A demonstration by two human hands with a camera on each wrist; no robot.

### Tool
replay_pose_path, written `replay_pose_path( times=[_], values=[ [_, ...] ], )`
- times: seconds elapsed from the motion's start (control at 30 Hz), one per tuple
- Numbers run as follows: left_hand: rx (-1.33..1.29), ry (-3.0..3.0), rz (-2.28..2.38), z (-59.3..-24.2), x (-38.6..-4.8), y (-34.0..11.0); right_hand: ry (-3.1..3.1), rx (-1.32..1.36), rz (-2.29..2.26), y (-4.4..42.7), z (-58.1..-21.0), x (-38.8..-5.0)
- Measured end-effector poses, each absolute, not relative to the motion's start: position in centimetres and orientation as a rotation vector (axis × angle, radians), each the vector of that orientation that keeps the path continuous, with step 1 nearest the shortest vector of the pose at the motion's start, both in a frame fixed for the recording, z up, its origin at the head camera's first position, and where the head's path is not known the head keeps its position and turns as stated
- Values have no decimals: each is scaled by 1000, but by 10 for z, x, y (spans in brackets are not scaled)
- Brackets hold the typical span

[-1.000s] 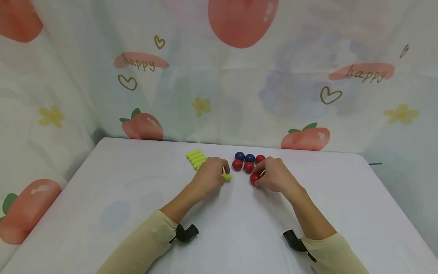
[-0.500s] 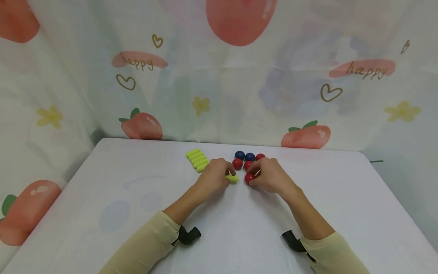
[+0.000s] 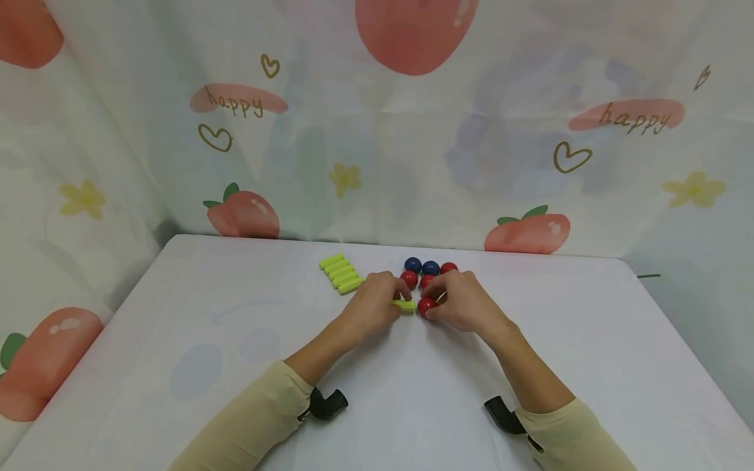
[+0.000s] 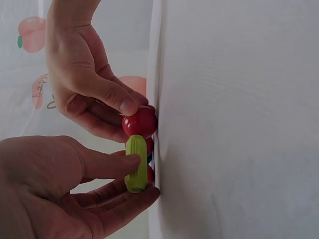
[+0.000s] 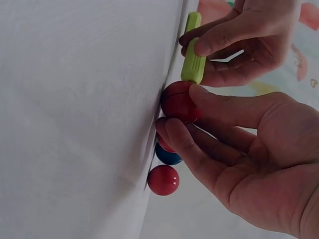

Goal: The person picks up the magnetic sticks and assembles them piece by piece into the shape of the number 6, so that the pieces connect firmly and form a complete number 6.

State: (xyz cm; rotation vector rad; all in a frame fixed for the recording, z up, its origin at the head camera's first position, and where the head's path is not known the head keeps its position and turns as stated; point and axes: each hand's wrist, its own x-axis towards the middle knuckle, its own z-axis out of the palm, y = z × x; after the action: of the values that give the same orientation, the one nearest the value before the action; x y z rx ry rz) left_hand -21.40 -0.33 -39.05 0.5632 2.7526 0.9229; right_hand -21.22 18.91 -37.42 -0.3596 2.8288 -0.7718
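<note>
Between thumb and fingers, my left hand [image 3: 377, 301] pinches a yellow-green ribbed stick [image 4: 138, 172] low over the white table. My right hand [image 3: 469, 302] grips a red ball [image 3: 426, 307] in its fingertips, level with the stick. In both wrist views the stick's end [image 5: 192, 74] meets the ball [image 5: 175, 102] or nearly so; whether they are joined I cannot tell. Just beyond my hands sit more balls: two blue, one of them a dark blue ball [image 3: 413, 265], and red ones such as this red ball [image 3: 409, 280]. My right fingers partly cover some of these.
Left of my left hand, several matching yellow-green sticks [image 3: 340, 273] lie side by side in a row. A printed cloth [image 3: 400, 176] hangs behind the far edge of the white table [image 3: 235, 418]. Dark wrist mounts [image 3: 327, 404] stick out by both sleeves.
My left hand has slid right with its stick, and my right hand has moved left with the red ball. The gap between stick and ball has closed or almost closed.
</note>
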Motion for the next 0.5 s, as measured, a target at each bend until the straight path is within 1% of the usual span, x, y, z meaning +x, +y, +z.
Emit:
replay_pose_path(
  times=[0.5],
  values=[
    [585, 2770, 907, -391, -213, -4, 2836, -375, -772, 189, -375, -213]
  ],
)
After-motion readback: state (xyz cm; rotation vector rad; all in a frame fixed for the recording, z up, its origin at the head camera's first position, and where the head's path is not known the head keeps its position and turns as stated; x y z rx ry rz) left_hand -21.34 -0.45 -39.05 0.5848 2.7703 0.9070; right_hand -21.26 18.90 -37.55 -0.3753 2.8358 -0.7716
